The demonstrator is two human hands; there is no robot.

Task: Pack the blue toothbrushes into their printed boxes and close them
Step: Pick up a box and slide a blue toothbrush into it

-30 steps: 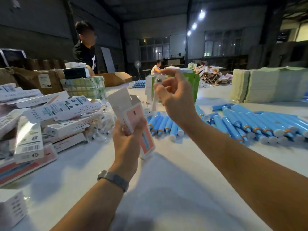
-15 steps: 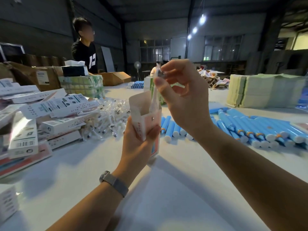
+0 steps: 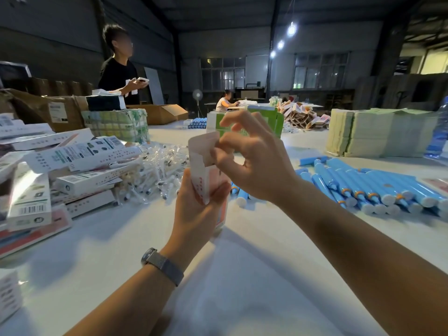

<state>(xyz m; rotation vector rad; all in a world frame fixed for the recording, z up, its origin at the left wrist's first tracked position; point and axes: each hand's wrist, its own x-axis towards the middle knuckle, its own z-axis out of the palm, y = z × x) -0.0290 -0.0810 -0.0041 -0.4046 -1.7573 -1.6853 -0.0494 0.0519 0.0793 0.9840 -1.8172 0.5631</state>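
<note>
Head view: left hand (image 3: 194, 209) fingers clamp printed box (image 3: 206, 175) mid-body; right hand (image 3: 252, 161) fingers pinch top flap. Thin card, light, crushable — hold edges.

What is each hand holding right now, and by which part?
The left hand grips the printed box upright around its lower body. The right hand pinches the box's open top flap between thumb and fingertips.
</note>
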